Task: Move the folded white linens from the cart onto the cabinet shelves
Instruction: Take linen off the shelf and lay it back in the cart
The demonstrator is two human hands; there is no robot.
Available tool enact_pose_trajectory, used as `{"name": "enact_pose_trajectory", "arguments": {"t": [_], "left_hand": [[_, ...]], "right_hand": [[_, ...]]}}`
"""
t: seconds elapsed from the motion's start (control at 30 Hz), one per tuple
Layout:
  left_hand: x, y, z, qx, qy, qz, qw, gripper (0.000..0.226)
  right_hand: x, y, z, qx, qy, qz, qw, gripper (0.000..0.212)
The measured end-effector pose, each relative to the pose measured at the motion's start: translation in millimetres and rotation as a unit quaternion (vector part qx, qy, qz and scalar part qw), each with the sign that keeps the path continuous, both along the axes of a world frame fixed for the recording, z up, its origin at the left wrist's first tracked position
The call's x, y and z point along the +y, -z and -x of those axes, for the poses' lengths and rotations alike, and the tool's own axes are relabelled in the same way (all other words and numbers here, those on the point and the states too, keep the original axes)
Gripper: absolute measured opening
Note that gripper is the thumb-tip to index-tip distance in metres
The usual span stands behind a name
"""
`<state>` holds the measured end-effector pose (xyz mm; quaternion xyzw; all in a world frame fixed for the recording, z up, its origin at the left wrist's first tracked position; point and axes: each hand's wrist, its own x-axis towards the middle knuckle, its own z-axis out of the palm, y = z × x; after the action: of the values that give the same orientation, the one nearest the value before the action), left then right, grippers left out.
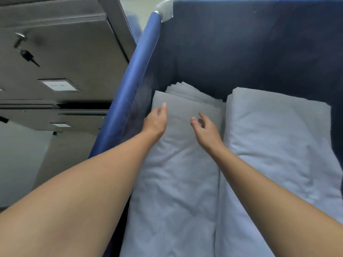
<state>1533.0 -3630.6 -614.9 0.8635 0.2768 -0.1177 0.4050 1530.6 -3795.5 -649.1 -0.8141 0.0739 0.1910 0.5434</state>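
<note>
Two stacks of folded white linens lie side by side inside the blue cart point(130, 93). The left stack point(178, 179) runs along the cart's left wall, and the right stack point(278, 145) fills the other half. Both my arms reach into the cart over the left stack. My left hand point(156, 121) hovers at that stack's far left edge with fingers apart. My right hand point(206, 128) is over the stack's right edge, fingers spread and curled. Neither hand holds anything. More folded white sheets point(191, 93) show behind the left stack.
The cart's padded blue rail and dark fabric back wall point(250, 49) enclose the linens. To the left stands a grey metal cabinet point(61, 52) with a lock and key point(26, 52) and label holders point(59, 85).
</note>
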Motion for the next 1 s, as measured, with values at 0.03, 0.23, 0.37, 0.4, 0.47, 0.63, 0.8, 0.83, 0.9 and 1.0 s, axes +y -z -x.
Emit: {"name": "enact_pose_trajectory", "arguments": {"t": [0.03,0.23,0.37,0.4,0.47,0.63,0.8,0.83,0.9,1.0], "left_hand": [[0.5,-17.5,-1.6,-0.009,-0.025,0.032,0.999,0.063],[0.9,-127.2,3.3,-0.045,-0.074,0.117,0.989,0.077],[-3.7,-204.9,20.3,-0.111,-0.07,0.17,0.977,0.071],[-2.4,-225.0,24.6,-0.128,-0.068,0.177,0.974,0.072],[0.7,-267.0,34.0,-0.161,-0.065,0.184,0.967,0.077],[10.9,-370.4,69.8,-0.238,-0.071,0.255,0.934,0.069],[23.1,-447.7,128.1,-0.289,-0.05,0.275,0.915,0.067],[26.8,-462.5,138.1,-0.295,-0.05,0.282,0.912,0.069],[34.1,-491.5,157.4,-0.305,-0.048,0.299,0.903,0.072],[40.5,-532.4,184.2,-0.324,-0.046,0.31,0.893,0.073]], "right_hand": [[1.7,-19.8,-3.0,-0.005,0.011,-0.024,1.0,0.062],[5.9,-145.5,-6.3,-0.062,0.023,-0.086,0.994,0.056],[8.8,-230.5,10.7,-0.108,0.024,-0.106,0.988,0.059],[10.1,-251.2,16.2,-0.118,0.022,-0.112,0.986,0.06],[13.0,-293.1,29.3,-0.136,0.02,-0.123,0.983,0.062],[26.8,-389.1,61.8,-0.197,0.001,-0.144,0.97,0.064],[41.2,-473.0,109.4,-0.222,-0.037,-0.175,0.958,0.065],[43.9,-489.1,118.9,-0.225,-0.039,-0.182,0.956,0.063],[48.3,-517.4,138.4,-0.239,-0.041,-0.192,0.951,0.06],[55.1,-555.0,169.7,-0.263,-0.047,-0.214,0.94,0.059]]}}
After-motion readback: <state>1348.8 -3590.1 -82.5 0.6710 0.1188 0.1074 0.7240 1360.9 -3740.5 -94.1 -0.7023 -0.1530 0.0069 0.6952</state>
